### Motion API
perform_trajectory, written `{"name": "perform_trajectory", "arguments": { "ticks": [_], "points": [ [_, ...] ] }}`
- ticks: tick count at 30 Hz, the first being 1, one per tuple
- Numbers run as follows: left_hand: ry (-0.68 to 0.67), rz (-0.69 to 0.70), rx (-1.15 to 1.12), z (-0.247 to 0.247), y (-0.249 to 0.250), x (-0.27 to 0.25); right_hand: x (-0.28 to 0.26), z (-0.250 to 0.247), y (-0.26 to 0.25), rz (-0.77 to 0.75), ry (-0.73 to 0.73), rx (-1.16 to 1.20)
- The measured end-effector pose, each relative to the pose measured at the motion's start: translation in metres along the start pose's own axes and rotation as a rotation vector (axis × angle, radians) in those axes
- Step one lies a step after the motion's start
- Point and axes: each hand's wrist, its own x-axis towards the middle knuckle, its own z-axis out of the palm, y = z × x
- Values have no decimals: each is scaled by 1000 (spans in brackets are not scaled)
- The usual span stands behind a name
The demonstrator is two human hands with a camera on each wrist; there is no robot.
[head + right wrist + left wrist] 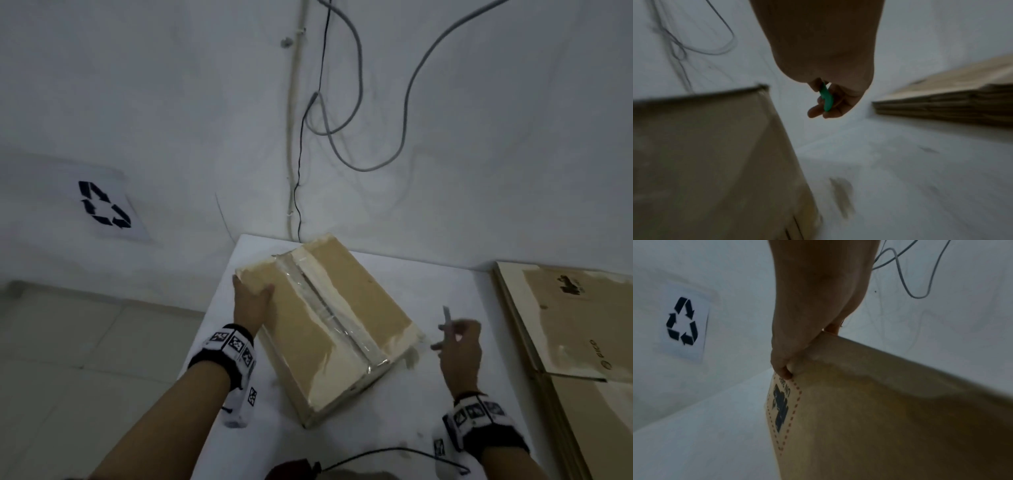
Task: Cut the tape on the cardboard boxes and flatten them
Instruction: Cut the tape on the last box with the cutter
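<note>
- The closed brown cardboard box (329, 329) lay skewed on the white table (428, 294), and the strip of clear glossy tape (325, 308) ran down the middle of its top face, from the box's far-left end to its near-right end.
- That long axis was what the coming cut seemed to turn on: the tape's near-right end lay just beside the right hand (460, 346), to that hand's left, with a small gap of bare table between them.
- The right hand was therefore the nearer one to the tape's end, and it hovered off the box's right corner, touching neither box nor table as far as the head view showed.
- Its fingers were curled around a small cutter with a green handle (826, 99) (the thin pale blade (446, 313) stuck up past the knuckles, pointing away from the person), so it was grasping the tool.
- The left hand (251, 299) sat on the box's far-left corner, thumb on the top face and fingers wrapped over the edge; the left wrist view showed a fingertip (786, 372) pressed on the side panel above a red-dotted label (782, 408).
- It was thus clamped on the box, apparently steadying it.
- A stack of flattened brown cardboard sheets (575, 329) lay well to the right of the box.
</note>
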Motion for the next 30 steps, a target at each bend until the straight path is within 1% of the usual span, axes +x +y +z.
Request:
{"name": "perform_trajectory", "arguments": {
  "ticks": [1,2,3,4,5,6,7,9,11,14,17,20,26,30],
  "points": [
    [14,16,83,0,5,-1,10,5,-24,-44,-28,27],
    [50,67,226,1,11,-2,18,12,-50,-88,-72,36],
    [98,172,392,2,14,-4,24,21,-72,-124,-138,31],
    [138,310,542,3,16,-4,27,32,-92,-149,-220,12],
    [145,434,647,5,17,-3,27,45,-110,-165,-307,-20],
    [120,511,719,8,17,-2,25,62,-125,-170,-394,-60],
    [78,544,769,10,15,-2,21,80,-136,-168,-472,-103],
    [3,542,877,12,9,-1,13,117,-150,-179,-601,-182],
    [-24,558,987,9,5,0,5,152,-154,-216,-679,-249],
    [-31,575,1018,6,8,-1,-4,186,-164,-280,-701,-291],
    [-20,575,988,7,8,-2,-5,201,-173,-296,-701,-294],
    [-1,591,934,6,5,0,-2,209,-175,-344,-697,-339],
    [33,607,890,8,2,2,-9,209,-173,-527,-679,-469],
    [38,603,875,9,1,3,-10,208,-173,-566,-694,-550]
  ]
}}
